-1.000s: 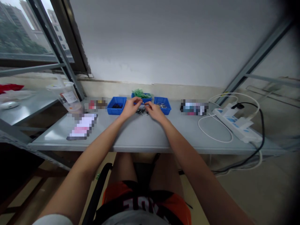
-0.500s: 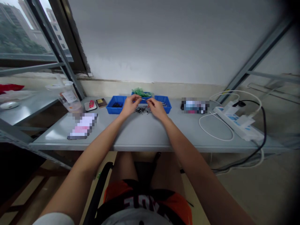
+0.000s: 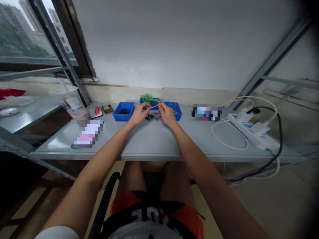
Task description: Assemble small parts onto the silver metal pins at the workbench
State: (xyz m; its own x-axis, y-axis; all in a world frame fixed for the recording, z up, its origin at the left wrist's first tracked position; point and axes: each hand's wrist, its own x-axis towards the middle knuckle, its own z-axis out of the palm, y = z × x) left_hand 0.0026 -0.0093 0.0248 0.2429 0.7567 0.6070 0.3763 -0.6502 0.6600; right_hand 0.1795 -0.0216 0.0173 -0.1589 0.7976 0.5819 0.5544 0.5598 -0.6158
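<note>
Between my fingertips runs a thin metal rod, too small to identify further. My left hand pinches its left end, and my right hand pinches the right end. Just below the hands lies a loose pile of small metal pieces, partly covered by my fingers. Left of my left hand stands a blue bin with small dark parts inside. Beside my right hand, another blue bin holds shiny metal pieces. A third blue bin behind the hands carries green plastic packets.
At the left stand a plastic cup, a blurred phone, a small dish with a red item and a dark box. To the right are a blurred device and a white power strip with cables.
My hands have shifted slightly, and more of the thin rod shows between my fingertips. Both hands keep their pinch. The bins and pile stay in place.
</note>
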